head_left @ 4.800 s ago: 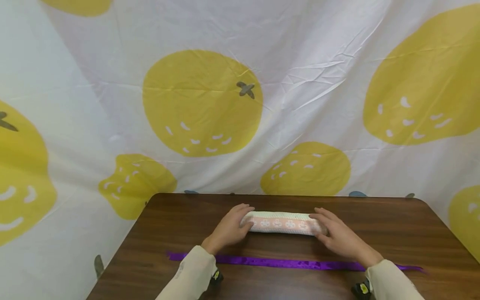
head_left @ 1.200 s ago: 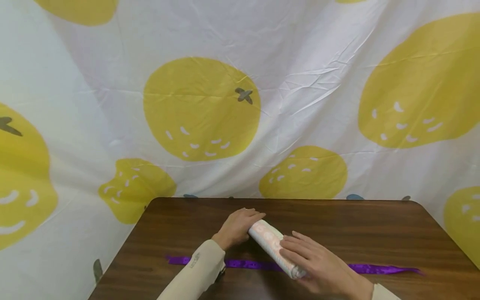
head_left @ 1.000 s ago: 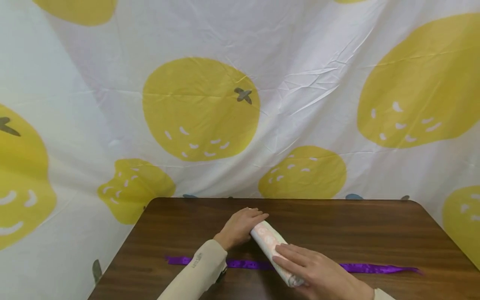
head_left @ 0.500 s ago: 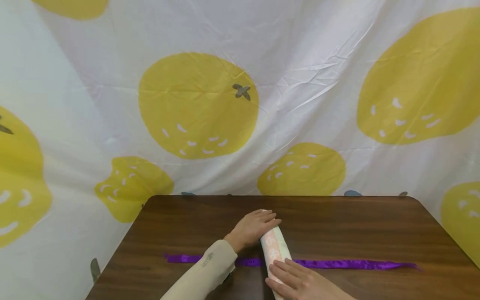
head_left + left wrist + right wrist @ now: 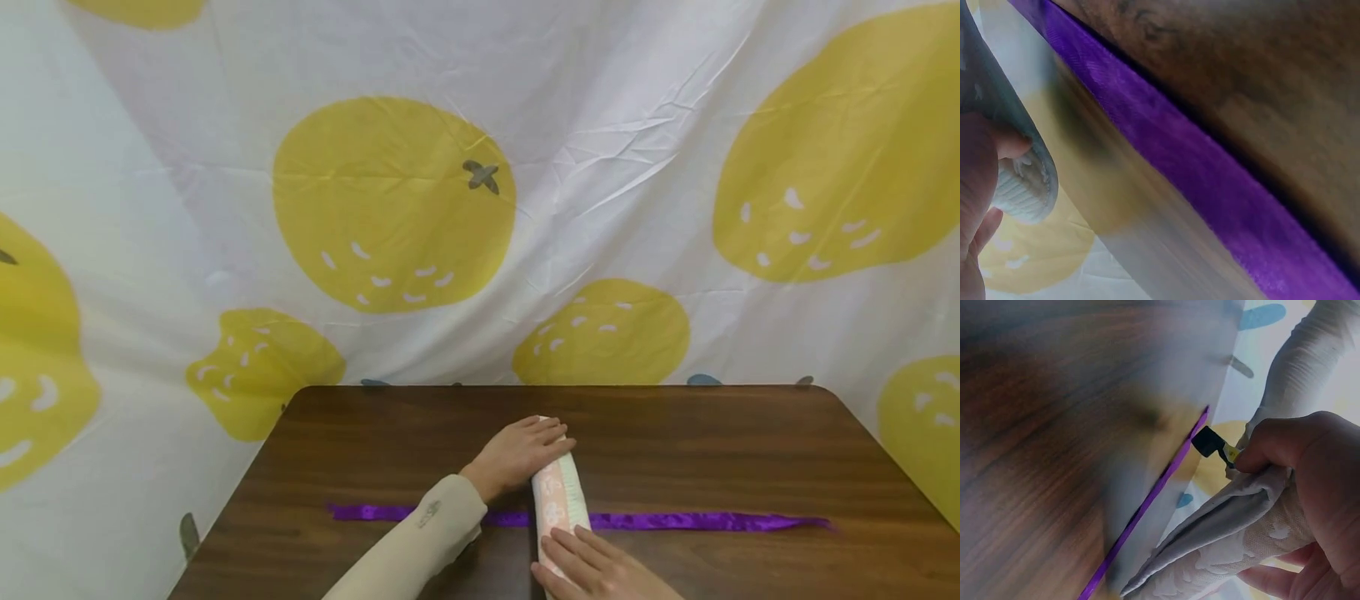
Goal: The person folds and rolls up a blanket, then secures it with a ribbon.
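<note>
A rolled towel (image 5: 557,500), white with a pink band of pale motifs, points away from me in the head view and crosses over a purple ribbon (image 5: 675,522). My left hand (image 5: 519,454) grips its far end, thumb on one side and fingers on the other in the left wrist view. Near me, my right hand (image 5: 600,571) holds the other end; the right wrist view shows the thumb and fingers (image 5: 1272,580) around the roll, with its folded layers visible. The ribbon lies stretched from left to right, its middle hidden behind the towel and left sleeve.
The brown wooden table (image 5: 750,450) has rounded far corners. Just behind it hangs a white cloth (image 5: 600,208) printed with large yellow fruits. A black strap piece (image 5: 1209,441) shows at the left wrist in the right wrist view.
From lying side to side beyond the ribbon, the towel has been turned to point away from me, across the ribbon. Lately both hands have carried its far end slightly right.
</note>
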`<move>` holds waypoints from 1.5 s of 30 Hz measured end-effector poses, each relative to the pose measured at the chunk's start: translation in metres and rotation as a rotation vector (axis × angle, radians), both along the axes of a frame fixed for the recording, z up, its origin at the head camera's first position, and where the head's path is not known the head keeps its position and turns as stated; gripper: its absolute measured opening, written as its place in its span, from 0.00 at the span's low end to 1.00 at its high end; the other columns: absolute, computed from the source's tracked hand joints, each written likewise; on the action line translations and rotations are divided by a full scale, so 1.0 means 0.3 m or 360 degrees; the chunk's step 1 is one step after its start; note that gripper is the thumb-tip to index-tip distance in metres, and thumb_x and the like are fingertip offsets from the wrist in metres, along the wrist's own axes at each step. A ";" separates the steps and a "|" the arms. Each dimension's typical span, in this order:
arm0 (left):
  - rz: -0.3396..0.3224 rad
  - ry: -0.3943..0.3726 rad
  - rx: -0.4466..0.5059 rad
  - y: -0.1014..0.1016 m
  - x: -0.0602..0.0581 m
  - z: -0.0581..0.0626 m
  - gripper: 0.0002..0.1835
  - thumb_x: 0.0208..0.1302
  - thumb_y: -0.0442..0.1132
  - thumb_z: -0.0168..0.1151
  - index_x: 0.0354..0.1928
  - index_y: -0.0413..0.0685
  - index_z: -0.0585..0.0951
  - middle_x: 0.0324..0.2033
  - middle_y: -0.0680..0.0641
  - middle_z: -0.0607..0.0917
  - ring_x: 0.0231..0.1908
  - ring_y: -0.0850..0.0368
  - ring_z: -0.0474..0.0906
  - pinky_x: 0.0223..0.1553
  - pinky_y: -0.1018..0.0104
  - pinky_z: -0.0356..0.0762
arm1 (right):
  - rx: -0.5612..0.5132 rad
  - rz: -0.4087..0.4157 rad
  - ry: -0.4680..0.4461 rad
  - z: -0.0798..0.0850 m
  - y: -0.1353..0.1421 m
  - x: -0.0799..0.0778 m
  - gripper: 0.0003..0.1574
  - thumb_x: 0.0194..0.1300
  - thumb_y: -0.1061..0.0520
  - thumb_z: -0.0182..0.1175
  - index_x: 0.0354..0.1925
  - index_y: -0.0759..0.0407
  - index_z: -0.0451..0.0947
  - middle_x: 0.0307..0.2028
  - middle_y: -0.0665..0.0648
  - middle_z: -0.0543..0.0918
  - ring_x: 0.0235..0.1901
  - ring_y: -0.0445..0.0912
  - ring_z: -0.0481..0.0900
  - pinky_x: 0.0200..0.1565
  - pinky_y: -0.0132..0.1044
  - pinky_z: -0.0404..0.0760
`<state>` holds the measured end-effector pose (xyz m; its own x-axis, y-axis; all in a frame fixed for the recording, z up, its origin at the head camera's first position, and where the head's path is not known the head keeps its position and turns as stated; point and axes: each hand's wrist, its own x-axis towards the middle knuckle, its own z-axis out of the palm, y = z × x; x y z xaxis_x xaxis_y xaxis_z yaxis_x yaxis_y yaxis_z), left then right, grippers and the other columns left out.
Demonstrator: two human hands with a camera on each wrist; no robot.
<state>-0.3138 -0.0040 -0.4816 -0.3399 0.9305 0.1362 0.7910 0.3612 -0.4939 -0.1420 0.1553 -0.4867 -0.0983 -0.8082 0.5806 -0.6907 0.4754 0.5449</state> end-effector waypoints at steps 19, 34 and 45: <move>0.0041 0.0021 -0.0060 0.018 0.004 0.004 0.26 0.74 0.38 0.54 0.72 0.59 0.68 0.70 0.52 0.70 0.71 0.58 0.63 0.71 0.63 0.58 | 0.0042 -0.0085 -0.0079 -0.004 0.001 0.022 0.31 0.80 0.40 0.33 0.60 0.56 0.73 0.66 0.59 0.73 0.77 0.52 0.40 0.75 0.41 0.44; 0.0093 -0.0001 -0.0130 0.031 -0.004 -0.036 0.26 0.76 0.36 0.47 0.73 0.61 0.66 0.72 0.52 0.67 0.73 0.57 0.60 0.72 0.61 0.57 | 0.0073 -0.0100 0.0071 -0.102 0.003 -0.017 0.40 0.80 0.40 0.29 0.77 0.64 0.47 0.72 0.63 0.60 0.77 0.56 0.40 0.75 0.43 0.45; 0.0185 -0.0036 -0.0239 0.023 0.031 -0.045 0.34 0.73 0.34 0.53 0.76 0.63 0.58 0.76 0.51 0.58 0.75 0.56 0.52 0.74 0.60 0.52 | -0.0029 -0.0012 0.0222 -0.189 -0.022 -0.043 0.36 0.81 0.46 0.27 0.76 0.66 0.49 0.75 0.68 0.47 0.76 0.57 0.47 0.74 0.45 0.51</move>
